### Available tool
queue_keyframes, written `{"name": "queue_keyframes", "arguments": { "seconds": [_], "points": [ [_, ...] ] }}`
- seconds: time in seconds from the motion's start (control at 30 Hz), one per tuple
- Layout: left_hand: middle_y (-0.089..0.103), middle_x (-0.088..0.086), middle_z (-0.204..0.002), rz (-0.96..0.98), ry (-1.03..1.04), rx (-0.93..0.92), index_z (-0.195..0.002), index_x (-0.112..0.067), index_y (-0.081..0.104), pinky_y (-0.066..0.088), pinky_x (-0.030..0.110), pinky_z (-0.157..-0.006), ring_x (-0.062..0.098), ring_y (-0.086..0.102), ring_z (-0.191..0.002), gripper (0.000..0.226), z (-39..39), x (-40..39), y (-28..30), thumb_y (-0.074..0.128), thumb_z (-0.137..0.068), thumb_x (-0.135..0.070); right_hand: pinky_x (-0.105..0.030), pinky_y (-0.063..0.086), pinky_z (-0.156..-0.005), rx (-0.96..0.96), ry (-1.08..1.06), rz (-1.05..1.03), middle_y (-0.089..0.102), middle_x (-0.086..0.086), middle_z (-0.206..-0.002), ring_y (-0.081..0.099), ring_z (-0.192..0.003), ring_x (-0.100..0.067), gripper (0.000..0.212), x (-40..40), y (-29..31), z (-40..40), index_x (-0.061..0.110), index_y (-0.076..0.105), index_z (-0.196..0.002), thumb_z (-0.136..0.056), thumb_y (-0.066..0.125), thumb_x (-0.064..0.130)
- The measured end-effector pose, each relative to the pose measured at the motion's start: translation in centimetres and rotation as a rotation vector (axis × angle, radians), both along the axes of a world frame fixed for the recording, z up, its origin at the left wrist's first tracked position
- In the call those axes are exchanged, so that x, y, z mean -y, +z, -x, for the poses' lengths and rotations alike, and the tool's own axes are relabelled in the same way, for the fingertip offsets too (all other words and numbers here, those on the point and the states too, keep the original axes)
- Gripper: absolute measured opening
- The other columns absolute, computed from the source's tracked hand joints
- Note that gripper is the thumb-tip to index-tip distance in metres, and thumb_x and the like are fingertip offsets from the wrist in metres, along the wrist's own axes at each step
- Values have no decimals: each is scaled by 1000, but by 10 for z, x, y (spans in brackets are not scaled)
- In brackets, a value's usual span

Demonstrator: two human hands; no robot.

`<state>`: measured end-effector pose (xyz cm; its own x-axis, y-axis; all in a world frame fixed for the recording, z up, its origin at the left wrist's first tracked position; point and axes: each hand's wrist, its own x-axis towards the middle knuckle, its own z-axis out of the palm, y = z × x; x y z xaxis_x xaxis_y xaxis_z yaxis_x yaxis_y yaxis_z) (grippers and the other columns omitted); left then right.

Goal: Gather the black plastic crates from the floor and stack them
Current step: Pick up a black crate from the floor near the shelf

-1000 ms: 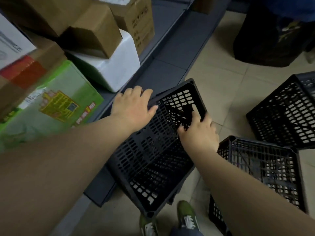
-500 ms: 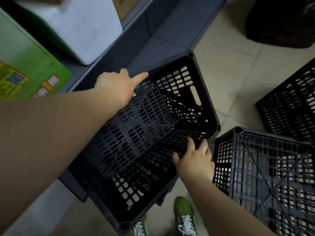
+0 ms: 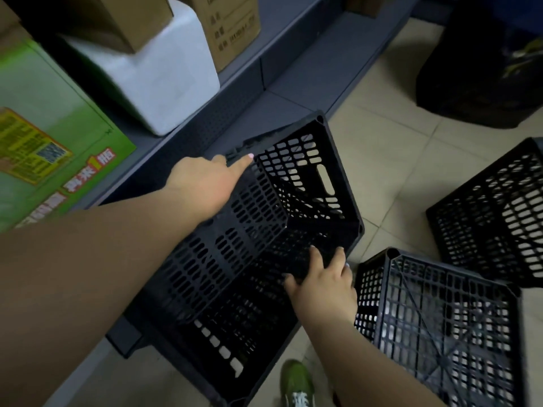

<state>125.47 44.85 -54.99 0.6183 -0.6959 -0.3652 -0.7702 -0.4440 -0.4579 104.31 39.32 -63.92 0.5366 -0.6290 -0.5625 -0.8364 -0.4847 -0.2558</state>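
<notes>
A black perforated plastic crate [image 3: 296,183] stands tilted against the low grey shelf, its open top facing me. My left hand [image 3: 205,180] lies on the crate's left wall near the far rim, fingers stretched toward the corner. My right hand [image 3: 323,283] holds the crate's right wall, fingers hooked over its edge. A second black crate [image 3: 446,318] lies upside down on the floor just right of my right hand. A third black crate [image 3: 493,218] rests on the tiles at the far right.
The grey shelf [image 3: 258,86] on the left carries a green printed box [image 3: 50,136], a white foam box [image 3: 158,80] and brown cartons [image 3: 232,27]. A dark bag [image 3: 482,69] sits at the upper right. My green shoe [image 3: 296,386] stands on the beige tiles below the crate.
The crate has swung from lying flatter to opening toward me. My right hand slid from the far wall down to the right wall. My left hand stays near the far left rim.
</notes>
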Motion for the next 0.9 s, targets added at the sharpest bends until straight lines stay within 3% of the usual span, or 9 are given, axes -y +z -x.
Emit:
{"name": "queue_keyframes", "arguments": {
  "seconds": [0.17,0.3,0.37,0.43,0.53,0.73,0.9],
  "points": [
    [49,16,-115,194,113,-21,-151,-33,-11,26,32,-45,24,37,-53,73,-2,-20,30,36,-98,-12,-46,34,-108,-71,-55,15,-11,-12,-159,6,-144,-36,79,3,12,22,29,-1,-153,-92,40,59],
    [57,19,-109,444,122,-104,-152,-34,9,48,46,-68,41,57,-84,56,-10,-46,57,32,-101,-27,-44,48,-92,-46,-206,37,-18,-8,-158,9,-143,-37,83,7,35,30,36,-12,-151,-93,45,54],
    [60,21,-110,545,116,-126,-151,-33,17,49,50,-76,46,58,-91,53,-5,-58,73,34,-101,-29,-36,48,-68,-37,-268,93,-23,-7,-156,20,-138,-38,84,8,52,34,40,-14,-149,-96,51,41],
    [60,23,-110,604,115,-143,-151,-33,20,49,49,-77,46,58,-92,52,2,-64,90,34,-101,-29,-31,41,-56,-41,-295,202,-24,-8,-155,33,-125,-35,93,9,68,39,39,-15,-149,-95,54,10],
    [60,22,-110,651,110,-148,-151,-34,19,49,49,-78,46,58,-92,52,11,-69,108,33,-101,-31,-29,42,-56,-43,-308,272,-20,-8,-155,39,-117,-32,105,12,86,47,30,-9,-152,-82,49,-21],
    [58,23,-118,770,174,-184,-150,-33,24,46,47,-78,46,56,-96,49,49,-66,128,34,-102,-29,-32,43,-62,17,-219,407,-19,-9,-155,40,-117,-33,100,36,122,84,21,-2,-153,-81,57,-14],
    [62,20,-109,833,226,-246,-150,-29,26,44,43,-68,42,58,-90,49,116,-45,100,35,-101,-29,-32,41,-61,-7,-165,493,-19,-5,-156,41,-114,-33,97,80,134,151,17,-2,-153,-82,57,-12]
  ]
}}
